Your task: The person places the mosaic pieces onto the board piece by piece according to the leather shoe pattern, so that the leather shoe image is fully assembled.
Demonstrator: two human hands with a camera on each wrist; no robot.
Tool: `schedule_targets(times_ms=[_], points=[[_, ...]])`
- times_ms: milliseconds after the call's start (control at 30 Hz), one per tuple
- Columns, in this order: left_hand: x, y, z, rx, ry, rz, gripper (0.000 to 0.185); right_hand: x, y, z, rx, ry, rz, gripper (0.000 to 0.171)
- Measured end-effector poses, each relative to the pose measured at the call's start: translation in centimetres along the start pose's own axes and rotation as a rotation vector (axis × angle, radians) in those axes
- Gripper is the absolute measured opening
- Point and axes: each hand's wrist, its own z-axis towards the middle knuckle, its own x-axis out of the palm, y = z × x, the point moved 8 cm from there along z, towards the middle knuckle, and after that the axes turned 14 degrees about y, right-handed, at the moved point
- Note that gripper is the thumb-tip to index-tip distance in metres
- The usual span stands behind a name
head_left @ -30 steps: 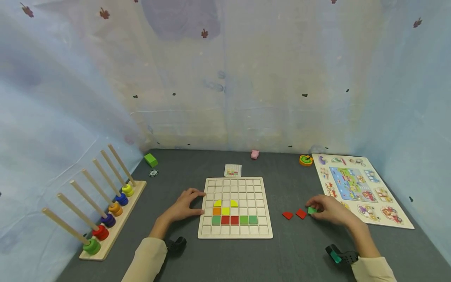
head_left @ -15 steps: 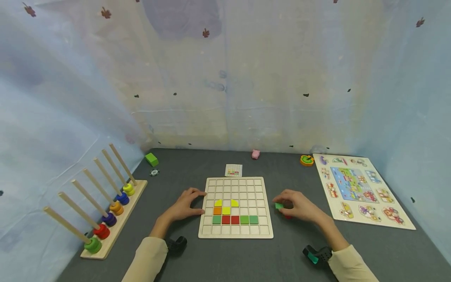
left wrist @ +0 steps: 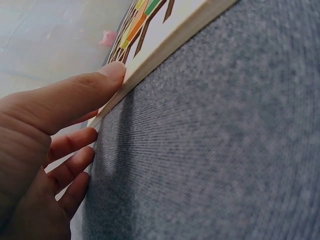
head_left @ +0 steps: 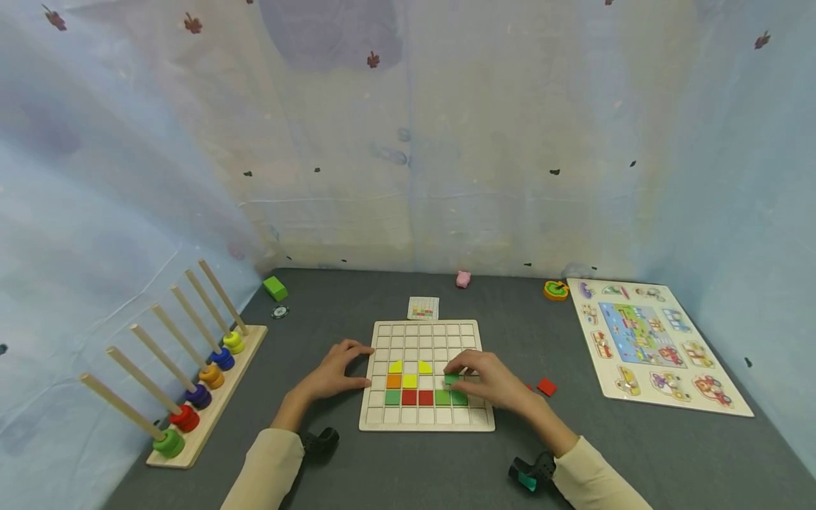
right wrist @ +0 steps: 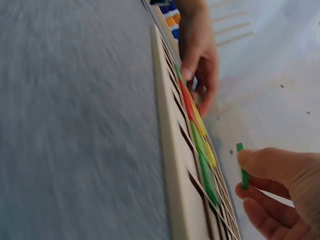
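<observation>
The right hand point(head_left: 487, 382) pinches a green tile point(head_left: 451, 380) just above the board point(head_left: 426, 422). The left hand point(head_left: 331, 372), fingers straight, presses the board's left edge.

The upper rows of the grid board point(head_left: 426, 333) lie bare, so a hand can pass over them from the far side. The left hand point(head_left: 334, 372) blocks its left edge, the right hand point(head_left: 487, 382) covers its lower right cells, and a red tile point(head_left: 546, 387) lies just right of the board.
</observation>
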Motion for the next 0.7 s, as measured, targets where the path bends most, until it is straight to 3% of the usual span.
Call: schedule_targets(times_ms=[400,700], points=[[-0.2,-0.1,-0.1,-0.005,-0.014,0.019,0.061,2.5,0.8,2.6,-0.018,-0.034,-0.076,0.013],[-0.1,-0.1,-0.1,-0.008,-0.006,0.013,0.061,2.9,0.2,2.9,0.083,0.012,-0.180,0.006]])
